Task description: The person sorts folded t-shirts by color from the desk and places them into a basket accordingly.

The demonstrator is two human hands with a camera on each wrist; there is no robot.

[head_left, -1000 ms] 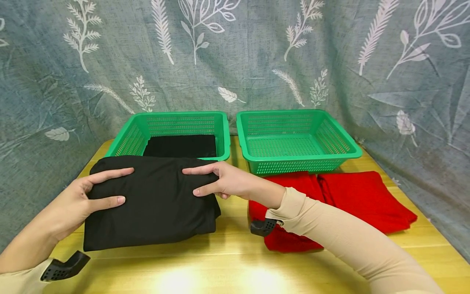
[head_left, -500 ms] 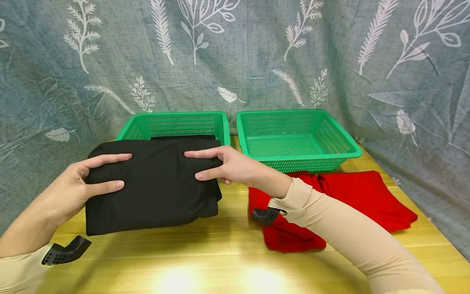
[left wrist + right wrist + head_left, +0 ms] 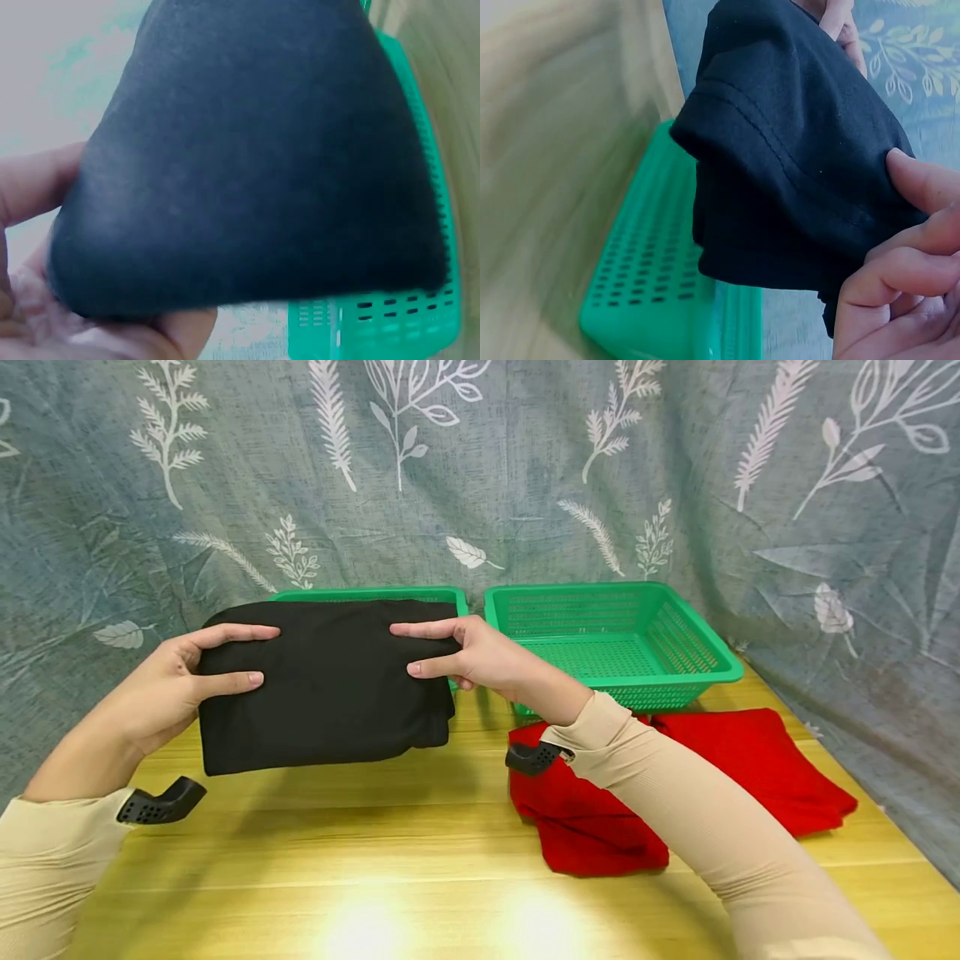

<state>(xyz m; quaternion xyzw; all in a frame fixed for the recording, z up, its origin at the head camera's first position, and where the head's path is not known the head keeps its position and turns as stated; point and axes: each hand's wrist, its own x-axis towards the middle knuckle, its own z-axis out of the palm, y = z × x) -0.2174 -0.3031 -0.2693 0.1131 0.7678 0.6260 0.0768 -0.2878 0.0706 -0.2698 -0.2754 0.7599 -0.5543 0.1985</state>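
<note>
A folded black garment (image 3: 330, 702) hangs in the air in the head view, in front of and partly over the left green basket (image 3: 367, 593). My left hand (image 3: 172, 681) grips its left end, thumb and index finger on the near face. At the opposite end, my right hand (image 3: 483, 660) pinches the fabric, with its other fingers mostly behind it. The right wrist view shows a stitched hem on the garment (image 3: 780, 150) and loose folded layers below. Most of the left basket's inside is hidden by the black cloth.
Beside it stands a second green basket (image 3: 622, 682), its perforated bottom visible. Two folded red cloths (image 3: 750, 760) lie on the wooden table (image 3: 420, 860) at the right, partly under my right forearm. A patterned grey-blue curtain (image 3: 525, 460) hangs behind.
Both hands have raised the black garment and carried it forward, toward the left basket. It now covers the black cloth seen inside that basket earlier. The red cloths and baskets stay put.
</note>
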